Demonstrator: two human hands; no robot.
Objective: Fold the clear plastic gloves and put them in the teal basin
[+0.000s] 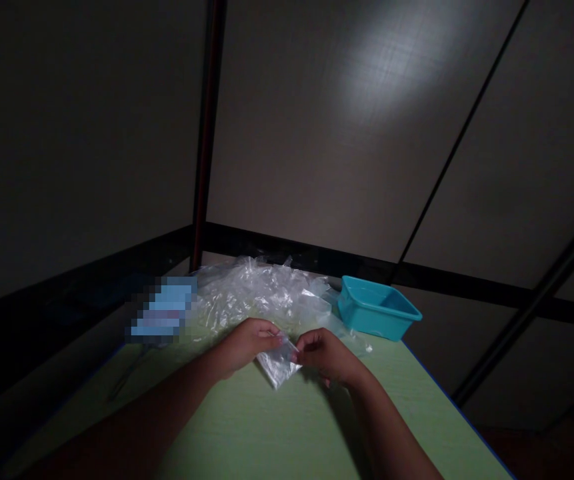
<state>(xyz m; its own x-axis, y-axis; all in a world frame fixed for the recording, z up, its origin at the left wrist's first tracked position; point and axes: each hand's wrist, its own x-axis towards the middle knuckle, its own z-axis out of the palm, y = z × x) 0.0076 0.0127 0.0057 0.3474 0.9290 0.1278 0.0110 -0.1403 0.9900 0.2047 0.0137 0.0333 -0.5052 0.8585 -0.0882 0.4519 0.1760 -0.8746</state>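
A clear plastic bag point(277, 371), flattened and folded small, is held over the middle of the green table point(247, 427). My left hand point(253, 341) pinches its upper left edge between thumb and fingers. On the other side, my right hand point(327, 357) has its fingertips closed on the bag's right corner, the other fingers curled. Just beyond both hands spreads a loose heap of crumpled clear plastic bags point(261, 290).
A turquoise plastic basin point(377, 310) stands at the back right corner of the table. At the left edge lies a blurred-out light blue item point(164, 310). Dark-trimmed wall panels point(317, 147) rise close behind the table.
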